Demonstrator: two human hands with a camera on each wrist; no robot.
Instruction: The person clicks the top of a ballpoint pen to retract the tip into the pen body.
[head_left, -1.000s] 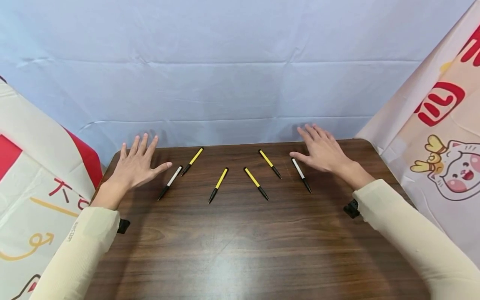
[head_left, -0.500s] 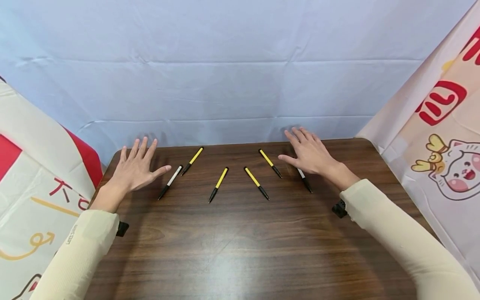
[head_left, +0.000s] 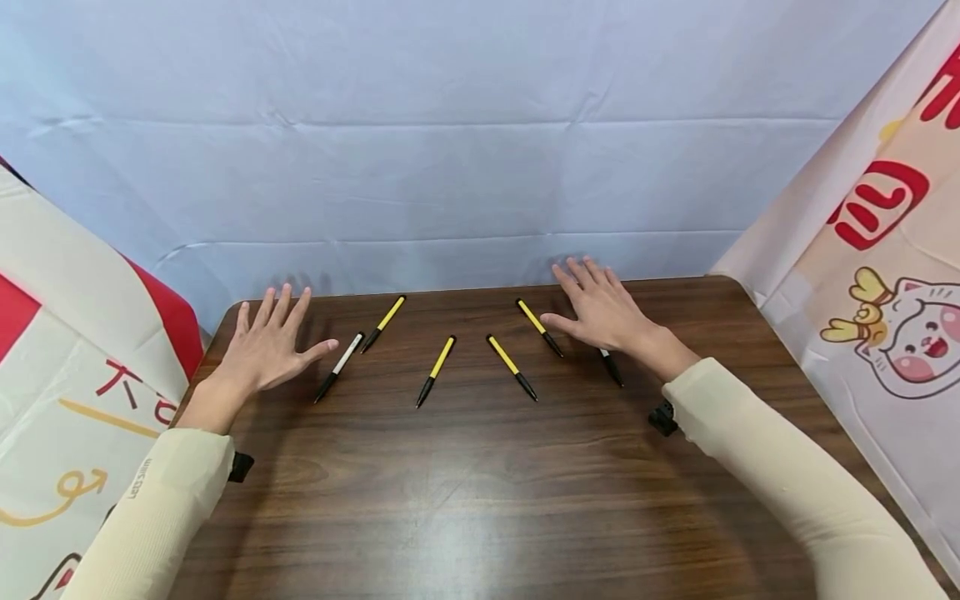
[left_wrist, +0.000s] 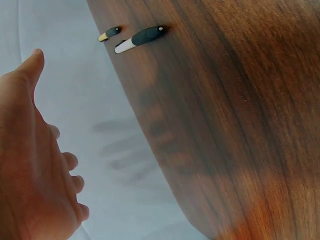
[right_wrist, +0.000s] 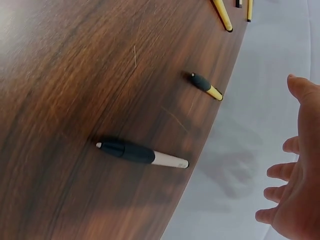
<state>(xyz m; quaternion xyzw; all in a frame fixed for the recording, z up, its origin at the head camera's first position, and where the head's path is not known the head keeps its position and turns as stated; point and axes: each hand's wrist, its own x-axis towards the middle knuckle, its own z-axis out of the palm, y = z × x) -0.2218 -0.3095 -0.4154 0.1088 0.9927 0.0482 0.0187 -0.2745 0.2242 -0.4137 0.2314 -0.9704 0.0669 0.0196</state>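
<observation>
My left hand point(head_left: 266, 346) hovers over the table's far left corner, fingers spread and holding nothing. Its thumb points toward a white pen point(head_left: 340, 367) with a black grip, and a yellow pen point(head_left: 383, 323) lies just past that. My right hand point(head_left: 603, 312), also spread and holding nothing, hangs above another white pen point(right_wrist: 145, 154), hiding that pen's upper part in the head view. Near its thumb lies a yellow pen point(head_left: 539, 327). Two more yellow pens, one leaning right point(head_left: 437, 371) and one leaning left point(head_left: 512, 367), lie between the hands.
The dark wood table point(head_left: 450, 500) ends at a pale cloth backdrop point(head_left: 450, 167) behind the pens. Printed cloths hang on the left point(head_left: 82, 350) and right point(head_left: 892, 275). Each wrist carries a small black camera.
My right hand has moved left and now covers much of the right white pen. The left hand has drawn slightly back toward me. The pens lie as before.
</observation>
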